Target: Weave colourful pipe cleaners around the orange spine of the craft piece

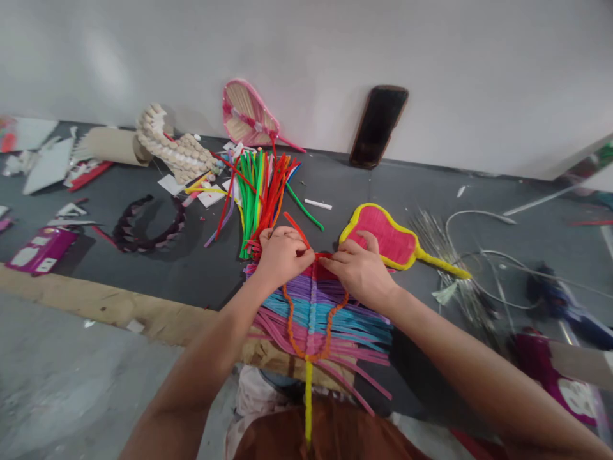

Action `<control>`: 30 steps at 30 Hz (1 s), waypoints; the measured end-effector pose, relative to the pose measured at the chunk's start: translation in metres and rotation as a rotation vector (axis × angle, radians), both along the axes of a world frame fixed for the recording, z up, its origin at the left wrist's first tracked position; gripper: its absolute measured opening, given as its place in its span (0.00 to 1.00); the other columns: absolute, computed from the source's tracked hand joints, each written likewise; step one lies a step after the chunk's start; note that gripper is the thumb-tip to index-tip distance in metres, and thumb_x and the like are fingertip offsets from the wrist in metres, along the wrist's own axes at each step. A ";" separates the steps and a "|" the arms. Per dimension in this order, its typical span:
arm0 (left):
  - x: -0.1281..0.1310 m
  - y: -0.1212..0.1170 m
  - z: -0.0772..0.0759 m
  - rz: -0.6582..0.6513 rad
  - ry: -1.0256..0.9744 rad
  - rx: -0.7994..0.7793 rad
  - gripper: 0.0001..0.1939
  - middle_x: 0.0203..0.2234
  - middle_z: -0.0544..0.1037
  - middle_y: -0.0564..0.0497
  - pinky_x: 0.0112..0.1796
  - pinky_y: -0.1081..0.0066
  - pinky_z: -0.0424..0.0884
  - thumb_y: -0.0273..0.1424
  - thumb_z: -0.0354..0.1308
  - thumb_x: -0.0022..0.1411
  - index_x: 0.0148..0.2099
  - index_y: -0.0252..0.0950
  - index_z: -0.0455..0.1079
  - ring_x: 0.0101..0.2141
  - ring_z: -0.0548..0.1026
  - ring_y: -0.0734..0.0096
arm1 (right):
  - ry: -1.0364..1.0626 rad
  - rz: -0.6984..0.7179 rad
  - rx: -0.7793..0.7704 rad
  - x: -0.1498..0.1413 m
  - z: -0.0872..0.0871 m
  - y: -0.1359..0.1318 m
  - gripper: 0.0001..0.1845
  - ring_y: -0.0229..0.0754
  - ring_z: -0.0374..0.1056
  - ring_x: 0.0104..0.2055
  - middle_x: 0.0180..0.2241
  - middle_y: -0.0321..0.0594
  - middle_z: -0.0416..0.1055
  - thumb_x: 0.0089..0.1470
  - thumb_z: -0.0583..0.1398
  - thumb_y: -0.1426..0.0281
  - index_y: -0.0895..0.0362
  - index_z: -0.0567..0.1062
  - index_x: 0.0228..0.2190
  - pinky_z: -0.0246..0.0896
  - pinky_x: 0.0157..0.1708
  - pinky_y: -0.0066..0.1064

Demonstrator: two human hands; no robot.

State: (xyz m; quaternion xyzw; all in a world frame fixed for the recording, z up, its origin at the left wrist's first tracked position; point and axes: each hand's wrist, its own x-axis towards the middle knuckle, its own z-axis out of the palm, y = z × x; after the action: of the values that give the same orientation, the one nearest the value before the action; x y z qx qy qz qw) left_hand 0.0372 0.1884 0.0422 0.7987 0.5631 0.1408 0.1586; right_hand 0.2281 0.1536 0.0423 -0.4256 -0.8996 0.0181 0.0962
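My left hand is closed, pinching a red pipe cleaner near the top of a fan-shaped piece. My right hand is closed at the same red row, its fingertips pressed near the centre stem. Beneath both hands lie pipe cleaners in purple, blue and pink, crossing a twisted central stem. An orange twisted outline curves over them, and a yellow handle points toward me. A finished pink fan with yellow edging touches or lies just behind my right hand.
Loose green and red pipe cleaners lie behind my left hand. A phone and a pink fan lean on the wall. At left are a dark headband and purple box; at right, wires and a glue gun.
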 end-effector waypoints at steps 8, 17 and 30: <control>-0.022 -0.025 0.036 0.236 -0.250 0.629 0.17 0.45 0.76 0.44 0.51 0.58 0.68 0.28 0.57 0.60 0.52 0.37 0.66 0.48 0.73 0.61 | -0.049 0.034 0.073 -0.003 0.000 -0.008 0.15 0.44 0.62 0.40 0.31 0.38 0.77 0.63 0.54 0.75 0.53 0.77 0.47 0.38 0.58 0.54; -0.008 -0.059 0.014 -0.456 0.341 0.509 0.17 0.54 0.74 0.41 0.59 0.45 0.59 0.28 0.46 0.69 0.55 0.30 0.69 0.56 0.70 0.55 | -0.035 0.035 0.093 -0.003 -0.001 -0.008 0.13 0.45 0.63 0.41 0.28 0.39 0.75 0.62 0.54 0.74 0.55 0.79 0.38 0.35 0.60 0.55; -0.016 -0.038 0.010 -0.351 0.235 0.413 0.12 0.38 0.81 0.51 0.61 0.47 0.48 0.22 0.49 0.67 0.44 0.37 0.73 0.41 0.76 0.66 | 0.082 -0.001 0.103 0.004 -0.006 -0.014 0.14 0.43 0.68 0.40 0.36 0.38 0.79 0.63 0.53 0.75 0.54 0.77 0.45 0.36 0.60 0.53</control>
State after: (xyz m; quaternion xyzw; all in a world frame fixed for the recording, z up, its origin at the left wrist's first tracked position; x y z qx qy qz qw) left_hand 0.0216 0.1502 0.0526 0.9101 0.3902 0.1294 -0.0517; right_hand 0.2325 0.1400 0.0367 -0.4196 -0.8944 -0.0107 0.1547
